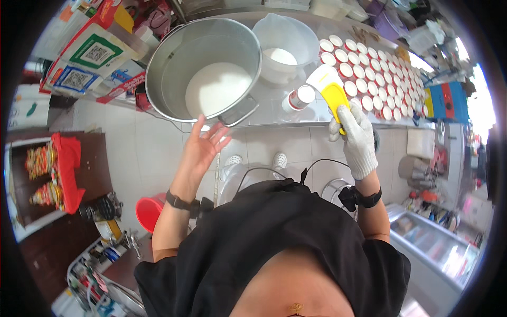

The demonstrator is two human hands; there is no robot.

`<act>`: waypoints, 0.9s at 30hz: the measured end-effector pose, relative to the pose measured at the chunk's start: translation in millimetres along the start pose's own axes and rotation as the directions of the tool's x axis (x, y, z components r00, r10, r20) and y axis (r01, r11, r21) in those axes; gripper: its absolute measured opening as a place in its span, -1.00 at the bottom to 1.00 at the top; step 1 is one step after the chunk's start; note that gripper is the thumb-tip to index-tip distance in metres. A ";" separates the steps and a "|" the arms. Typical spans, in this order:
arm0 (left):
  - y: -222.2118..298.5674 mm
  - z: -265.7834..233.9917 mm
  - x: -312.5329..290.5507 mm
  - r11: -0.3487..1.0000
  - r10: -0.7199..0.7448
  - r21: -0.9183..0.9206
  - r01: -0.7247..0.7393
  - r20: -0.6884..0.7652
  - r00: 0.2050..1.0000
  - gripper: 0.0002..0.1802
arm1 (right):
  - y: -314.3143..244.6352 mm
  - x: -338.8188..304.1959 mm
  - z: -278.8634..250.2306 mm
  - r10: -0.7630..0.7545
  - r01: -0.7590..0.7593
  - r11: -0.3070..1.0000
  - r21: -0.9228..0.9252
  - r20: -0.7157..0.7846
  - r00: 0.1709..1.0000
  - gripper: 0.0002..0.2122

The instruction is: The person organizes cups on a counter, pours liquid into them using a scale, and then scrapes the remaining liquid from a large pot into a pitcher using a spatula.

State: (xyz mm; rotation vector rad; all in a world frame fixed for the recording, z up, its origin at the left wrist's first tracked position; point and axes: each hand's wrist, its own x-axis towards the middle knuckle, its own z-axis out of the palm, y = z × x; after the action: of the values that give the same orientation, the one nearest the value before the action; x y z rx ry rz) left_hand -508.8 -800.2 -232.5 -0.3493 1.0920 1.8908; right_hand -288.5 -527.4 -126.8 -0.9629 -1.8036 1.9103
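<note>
My left hand (199,148) is bare and open, fingers spread, just in front of the near rim of a large metal pot (163,58). White liquid (219,87) lies in the bottom of the pot. My right hand (358,134), in a pale knitted glove, grips a scraper (335,96) with a yellow handle and a broad whitish blade. The blade points up and left, near a lone red-and-white paper cup (302,98). Behind that cup stands a translucent plastic pitcher (303,37) holding some white liquid.
Many red-and-white cups (364,71) with white contents stand in rows on the right of the metal counter (274,108). A blue-and-yellow box (449,103) sits beyond them. Printed signs (92,58) rise left of the pot. A red bucket (150,211) stands on the floor.
</note>
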 end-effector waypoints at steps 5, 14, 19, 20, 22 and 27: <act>-22.6 38.4 7.5 0.944 0.076 -0.317 -0.089 -0.051 0.996 -0.57 | -5.7 21.8 -39.5 0.018 -0.020 1.000 0.016 0.146 0.989 -0.71; 6.3 -47.9 1.1 0.890 0.433 0.073 -0.451 -0.449 0.782 -0.77 | 0.5 29.3 -52.6 0.026 -0.025 1.000 -0.008 0.311 0.950 -0.71; 39.9 -57.3 -6.0 0.840 0.534 0.264 -0.473 -0.550 0.642 -0.89 | -1.1 32.2 -45.6 0.068 -0.044 0.996 -0.074 0.362 0.930 -0.72; 43.8 -57.0 -8.5 0.828 0.555 0.295 -0.476 -0.545 0.628 -0.89 | -3.1 31.6 -42.0 0.074 -0.042 0.995 -0.095 0.362 0.929 -0.72; 58.1 -51.4 -16.0 0.803 0.595 0.367 -0.469 -0.512 0.619 -0.89 | -8.4 29.8 -31.5 0.084 -0.044 0.992 -0.121 0.357 0.930 -0.71; 95.4 -32.7 -42.5 0.725 0.666 0.558 -0.404 -0.418 0.618 -0.77 | -32.8 38.0 16.6 0.109 -0.126 0.992 0.001 0.500 0.859 -0.72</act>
State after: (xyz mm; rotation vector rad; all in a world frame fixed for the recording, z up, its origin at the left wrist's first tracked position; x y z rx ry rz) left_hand -568.3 -870.0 -172.9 -0.4053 2.2212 2.0369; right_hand -333.3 -510.1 -104.6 -0.6063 -2.0065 2.4324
